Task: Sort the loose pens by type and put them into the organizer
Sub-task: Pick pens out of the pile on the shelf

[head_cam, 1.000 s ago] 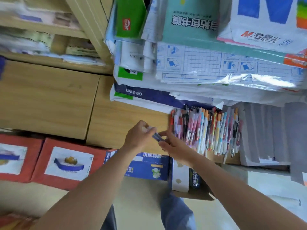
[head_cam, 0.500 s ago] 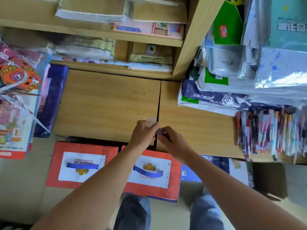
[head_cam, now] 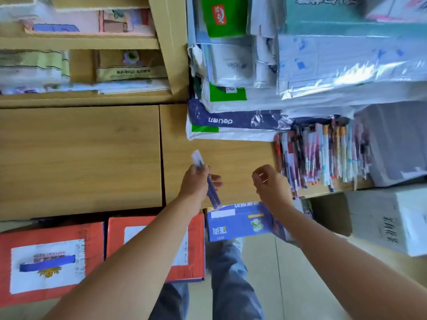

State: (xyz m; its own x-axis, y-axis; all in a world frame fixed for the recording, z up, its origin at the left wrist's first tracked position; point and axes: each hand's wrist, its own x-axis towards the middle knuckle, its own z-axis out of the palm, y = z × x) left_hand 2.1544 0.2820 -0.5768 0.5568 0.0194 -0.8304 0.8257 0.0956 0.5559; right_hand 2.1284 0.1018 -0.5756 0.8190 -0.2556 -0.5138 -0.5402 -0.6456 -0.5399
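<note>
My left hand (head_cam: 196, 184) grips a small bunch of blue pens (head_cam: 212, 192) with pale caps, held slanted over the wooden counter (head_cam: 240, 158). My right hand (head_cam: 270, 183) hovers a hand's width to the right, fingers curled with nothing visible in them. A dense row of many-coloured loose pens (head_cam: 323, 153) lies on the counter at the right, just beyond my right hand. No organizer is clearly recognisable in this blurred view.
Stacked paper packs and wrapped stationery (head_cam: 265, 88) pile up behind the pens. A blue carton (head_cam: 240, 224) and red boxes (head_cam: 46, 257) stand on the floor below the counter edge. A white box (head_cam: 392, 218) sits at the right. Shelves with packets fill the upper left.
My hands were together on the pens; now they have come apart, the left keeping the blue pens and the right moving off toward the pen row. The view swung back to the right.
</note>
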